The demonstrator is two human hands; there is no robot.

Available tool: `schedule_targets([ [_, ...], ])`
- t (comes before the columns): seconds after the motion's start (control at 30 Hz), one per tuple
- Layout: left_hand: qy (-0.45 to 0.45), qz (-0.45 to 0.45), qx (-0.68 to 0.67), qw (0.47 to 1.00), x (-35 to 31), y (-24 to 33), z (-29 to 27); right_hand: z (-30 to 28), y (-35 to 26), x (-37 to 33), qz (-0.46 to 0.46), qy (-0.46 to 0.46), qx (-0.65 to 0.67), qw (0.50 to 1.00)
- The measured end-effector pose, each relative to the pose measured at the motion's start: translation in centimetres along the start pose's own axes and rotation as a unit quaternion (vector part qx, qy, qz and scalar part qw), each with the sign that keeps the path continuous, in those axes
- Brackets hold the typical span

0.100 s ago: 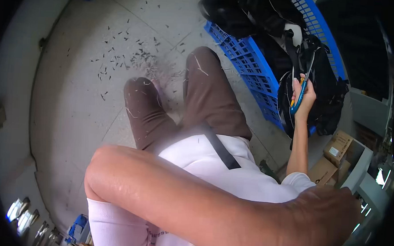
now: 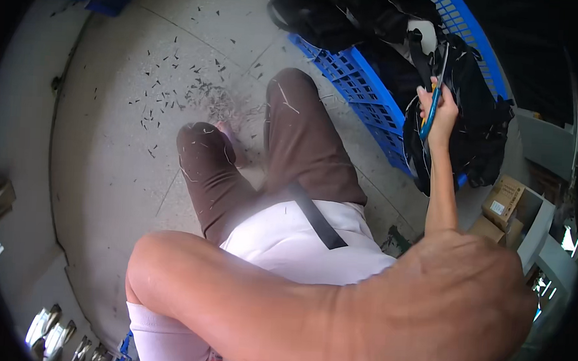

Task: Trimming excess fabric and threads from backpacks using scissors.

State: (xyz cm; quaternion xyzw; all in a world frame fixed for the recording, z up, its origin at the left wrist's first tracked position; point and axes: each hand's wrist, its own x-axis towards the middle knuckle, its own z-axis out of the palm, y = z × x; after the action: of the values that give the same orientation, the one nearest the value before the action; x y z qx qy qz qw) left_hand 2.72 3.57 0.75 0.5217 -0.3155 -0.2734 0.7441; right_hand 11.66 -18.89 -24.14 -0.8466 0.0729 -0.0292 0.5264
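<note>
Head view: grey floor [image 2: 123, 165], seen from above. One blue basket [image 2: 379, 97] with lattice walls stands ahead of me to the right. Heaped in it and spilling over its rim are black fabric articles [image 2: 486, 106], too merged to be counted, with pale threads along their edges. My two brown trouser legs [image 2: 311, 129] are set with knees apart; one black strap [image 2: 319, 221] lies across my white top [image 2: 267, 228]. At right, at least two brown cartons [image 2: 502, 195] sit beside a grey frame [image 2: 539, 229]; one bears dark printing and a single white label, too small to be read. My left grip [image 2: 460, 274] is large in the foreground, its fingers hidden; I cannot tell whether they are apart or together. My right grip [image 2: 441, 116] is clamped on one pair of scissors [image 2: 429, 116], teal and yellow in the handles, the slender metal blades pointing away from me over the black fabric articles. Just beyond is one whitish patch [image 2: 424, 34]. Smallest are the dark clippings [image 2: 153, 85], dozens, scattered over the floor ahead.
</note>
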Motion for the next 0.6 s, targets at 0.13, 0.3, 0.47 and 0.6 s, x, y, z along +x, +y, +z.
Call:
schedule_targets([
  [0.13, 0.120, 0.020, 0.147, 0.982, 0.5, -0.7, -4.4, 0.9, 0.5, 12.2, -0.200, 0.061, -0.226, 0.951],
  [0.3, 0.320, -0.147, 0.236, 0.906, -5.1, -6.5, -7.8, 7.1, 3.4, 22.6, -0.298, 0.052, -0.310, 0.901],
  [0.47, 0.594, -0.405, 0.176, 0.672, -19.7, -18.0, -5.2, 12.0, 8.1, 27.8, -0.216, 0.018, -0.422, 0.880],
  [0.6, 0.701, -0.426, 0.044, 0.571, -24.1, -19.8, -1.4, 12.4, 10.1, 30.0, -0.249, 0.031, -0.470, 0.846],
])
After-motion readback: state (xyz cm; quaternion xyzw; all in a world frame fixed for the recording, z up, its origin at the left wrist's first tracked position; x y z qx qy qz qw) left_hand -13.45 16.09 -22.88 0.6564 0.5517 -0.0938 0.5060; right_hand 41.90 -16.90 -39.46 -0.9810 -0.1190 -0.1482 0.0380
